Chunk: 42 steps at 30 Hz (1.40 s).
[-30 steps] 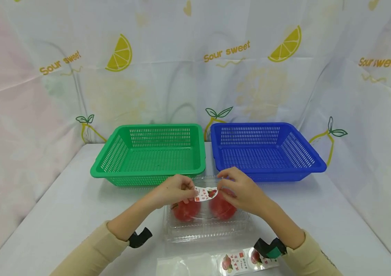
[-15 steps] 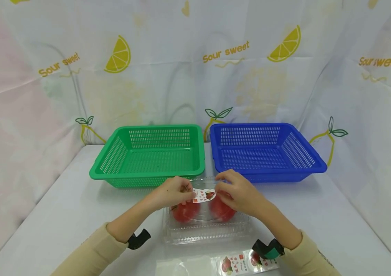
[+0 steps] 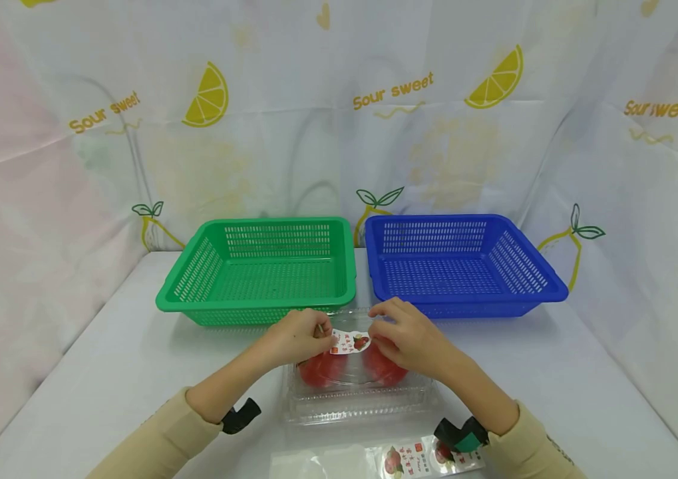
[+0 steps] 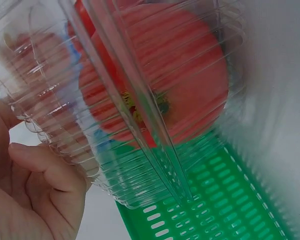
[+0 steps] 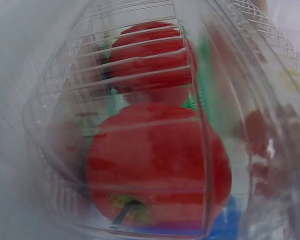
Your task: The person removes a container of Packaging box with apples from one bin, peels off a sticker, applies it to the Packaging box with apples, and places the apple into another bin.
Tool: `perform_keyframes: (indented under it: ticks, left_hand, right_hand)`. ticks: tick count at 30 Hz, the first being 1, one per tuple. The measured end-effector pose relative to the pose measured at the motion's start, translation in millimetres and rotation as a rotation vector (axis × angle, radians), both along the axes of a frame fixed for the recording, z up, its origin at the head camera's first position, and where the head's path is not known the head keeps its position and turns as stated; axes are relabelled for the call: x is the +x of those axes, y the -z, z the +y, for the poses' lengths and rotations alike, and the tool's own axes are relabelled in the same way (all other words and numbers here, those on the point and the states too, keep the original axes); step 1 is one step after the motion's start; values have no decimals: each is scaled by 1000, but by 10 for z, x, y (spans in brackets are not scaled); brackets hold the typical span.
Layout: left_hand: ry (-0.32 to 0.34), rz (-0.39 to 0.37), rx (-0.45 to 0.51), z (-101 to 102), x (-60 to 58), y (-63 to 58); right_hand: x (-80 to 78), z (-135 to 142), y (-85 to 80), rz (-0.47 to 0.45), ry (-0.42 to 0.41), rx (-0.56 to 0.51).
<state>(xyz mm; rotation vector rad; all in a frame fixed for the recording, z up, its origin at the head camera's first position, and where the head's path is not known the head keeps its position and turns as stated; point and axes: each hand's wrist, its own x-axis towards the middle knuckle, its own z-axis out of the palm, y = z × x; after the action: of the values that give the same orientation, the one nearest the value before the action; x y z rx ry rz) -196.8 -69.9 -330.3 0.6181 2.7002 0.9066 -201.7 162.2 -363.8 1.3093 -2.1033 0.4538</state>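
Note:
A clear plastic clamshell box (image 3: 356, 400) stands closed in front of the baskets, with two red apples inside, one left (image 3: 319, 372) and one right (image 3: 388, 367). Over its lid, a small white sticker label (image 3: 347, 342) with red print and a fruit picture is stretched between the hands. My left hand (image 3: 295, 338) pinches its left end. At the other end, the fingers of my right hand (image 3: 409, 339) pinch the edge. In the left wrist view, the left hand (image 4: 37, 192) is beside the ribbed box wall; the right wrist view shows an apple (image 5: 157, 165) through the plastic.
A green basket (image 3: 255, 306) stands behind at left, and a blue basket (image 3: 467, 296) at right. Near the front edge lies a label strip (image 3: 321, 462) with printed stickers (image 3: 410, 459) at its right part. A printed curtain (image 3: 291, 153) closes off the back.
Both hands and the label between them have shifted slightly left and down over the lid. The box, baskets and label strip stay in place.

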Motion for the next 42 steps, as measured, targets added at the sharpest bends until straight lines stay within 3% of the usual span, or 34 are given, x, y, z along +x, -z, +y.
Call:
perform_keyframes:
  ticks: [8, 21, 42]
  left_hand:
    - [-17, 51, -66, 4, 7, -2]
    - [6, 55, -76, 9, 8, 6]
    - [18, 92, -124, 17, 19, 20]
  right_hand:
    - [-1, 2, 7, 9, 6, 19]
    - [-19, -7, 14, 38, 17, 56]
    - [19, 9, -2, 12, 60, 120]
